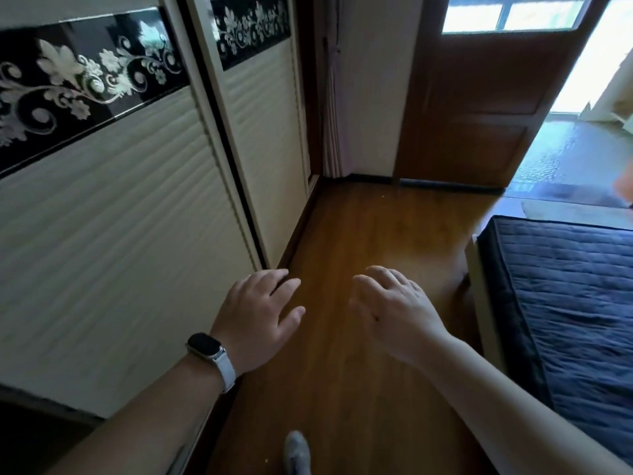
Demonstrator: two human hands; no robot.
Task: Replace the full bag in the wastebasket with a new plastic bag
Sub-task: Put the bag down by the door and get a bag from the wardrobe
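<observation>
No wastebasket and no plastic bag appear in this view. My left hand (255, 317) is stretched out in front of me above the wooden floor, fingers relaxed and spread, holding nothing; a watch with a pale strap sits on its wrist. My right hand (394, 306) hovers beside it at the same height, palm down, fingers loosely extended and empty. The two hands are a short gap apart and touch nothing.
A sliding wardrobe (137, 217) with cream doors and a black floral band lines the left side. A bed with a dark blue quilt (565, 303) stands at the right. Between them runs a strip of wooden floor (359, 228) toward a brown door (479, 114) and a bright doorway. My socked foot (297, 452) shows at the bottom.
</observation>
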